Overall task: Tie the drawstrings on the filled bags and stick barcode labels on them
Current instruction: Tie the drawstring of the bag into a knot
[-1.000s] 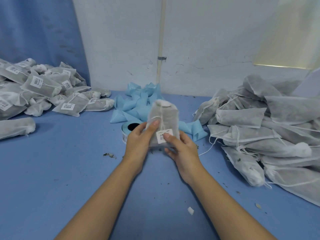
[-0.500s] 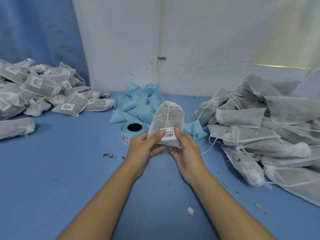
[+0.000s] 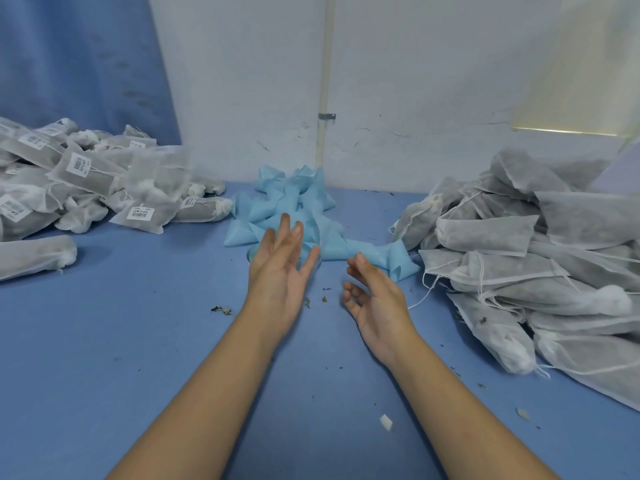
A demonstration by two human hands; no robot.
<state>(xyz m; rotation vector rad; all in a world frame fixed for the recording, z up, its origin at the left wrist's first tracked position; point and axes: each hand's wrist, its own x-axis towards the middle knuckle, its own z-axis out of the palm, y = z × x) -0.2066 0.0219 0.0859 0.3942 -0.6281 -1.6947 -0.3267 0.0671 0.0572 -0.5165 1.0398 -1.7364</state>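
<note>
Both hands are empty, the left hand [image 3: 277,271] spread flat with fingers apart and the right hand [image 3: 375,299] loosely curled, hovering above the blue tabletop [image 3: 138,341] just in front of a heap of crumpled light-blue label backing strips [image 3: 294,209]. To the right lies the pile of unlabelled grey non-woven drawstring bags [image 3: 519,254], white cords trailing, and well apart on the left the pile of bags carrying white barcode labels [image 3: 86,188]. These bags look light, soft and floppy, so the next one is best taken by its gathered neck near the cord.
</note>
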